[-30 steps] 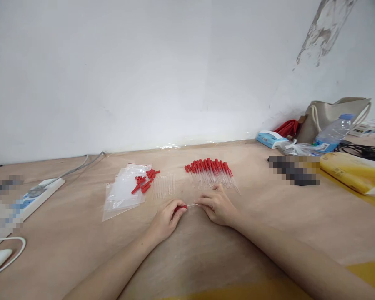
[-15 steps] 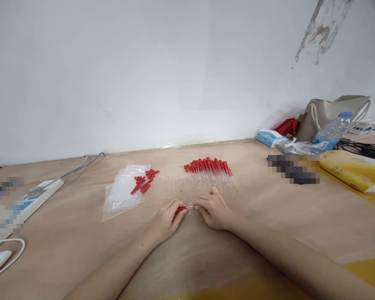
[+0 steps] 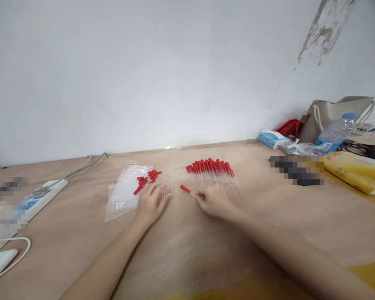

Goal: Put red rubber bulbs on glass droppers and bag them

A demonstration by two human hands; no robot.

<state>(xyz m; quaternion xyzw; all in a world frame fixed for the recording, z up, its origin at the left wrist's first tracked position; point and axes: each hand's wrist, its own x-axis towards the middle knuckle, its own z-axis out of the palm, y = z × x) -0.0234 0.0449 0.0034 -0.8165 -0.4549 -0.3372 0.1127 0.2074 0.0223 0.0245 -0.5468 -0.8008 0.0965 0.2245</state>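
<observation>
Between the fingers of my right hand (image 3: pixel 213 201) is a dropper (image 3: pixel 185 188), its red rubber bulb pointing left and its clear tube running into my grip. My left hand (image 3: pixel 152 203) is open, thumb and fingers apart, over the near side of the loose red rubber bulbs (image 3: pixel 142 181) and beside the clear glass tubes (image 3: pixel 169 183). Whether its fingertips touch a bulb, I cannot tell. Just beyond my right hand lies a row of several droppers (image 3: pixel 211 166), red bulbs away from me and clear tubes towards me.
Clear plastic bags (image 3: pixel 124 193) lie under and left of the loose bulbs. A white power strip (image 3: pixel 54 192) with a grey cable is at the left. To the right are a yellow packet (image 3: pixel 351 171), a water bottle (image 3: pixel 336 131), a blue box (image 3: pixel 271 138) and a grey bag (image 3: pixel 328 112).
My left hand has let go of the dropper's red bulb and moved left towards the loose bulbs. My right hand keeps the dropper, now tilted, a little further right.
</observation>
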